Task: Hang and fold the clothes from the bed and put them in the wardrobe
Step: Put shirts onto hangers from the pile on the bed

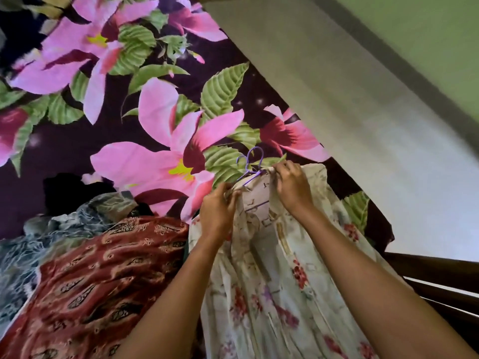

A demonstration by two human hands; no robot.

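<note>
A cream garment with red flowers lies on the bed in front of me, its neckline over a purple hanger whose hook sticks out at the top. My left hand pinches the left shoulder of the garment at the neck. On the other side, my right hand pinches the right shoulder by the hanger's neck. A red patterned cloth and a blue-grey patterned cloth lie crumpled to the left, with a black piece behind them.
The bed is covered by a dark purple sheet with big pink flowers. Its right edge runs diagonally along a grey floor and a green wall. Dark wooden furniture stands at the lower right.
</note>
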